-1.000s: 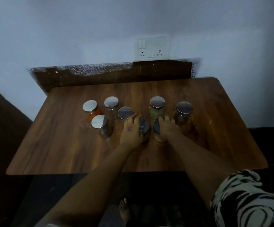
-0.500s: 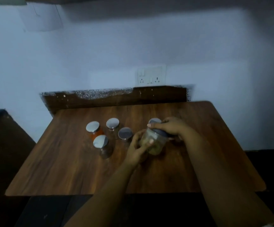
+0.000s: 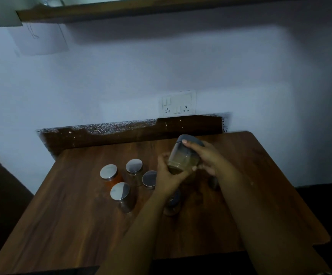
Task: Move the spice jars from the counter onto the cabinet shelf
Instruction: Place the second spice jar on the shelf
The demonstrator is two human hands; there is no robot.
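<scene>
Lifting one spice jar (image 3: pixel 184 158) clear of the surface (image 3: pixel 65 221), tilted, dark lid toward the wall. Clamping it from both sides: left hand (image 3: pixel 168 177) cupping the base, right hand (image 3: pixel 207 157) wrapping the lid end. Leaving four silver-lidded jars (image 3: pixel 119 190) standing to the left, a dark-lidded jar (image 3: pixel 173 201) just beneath the left wrist. Carrying phase apparently beginning; next likely needing the jar righted and raised to the shelf (image 3: pixel 161 8) overhead, well apart from it now.
</scene>
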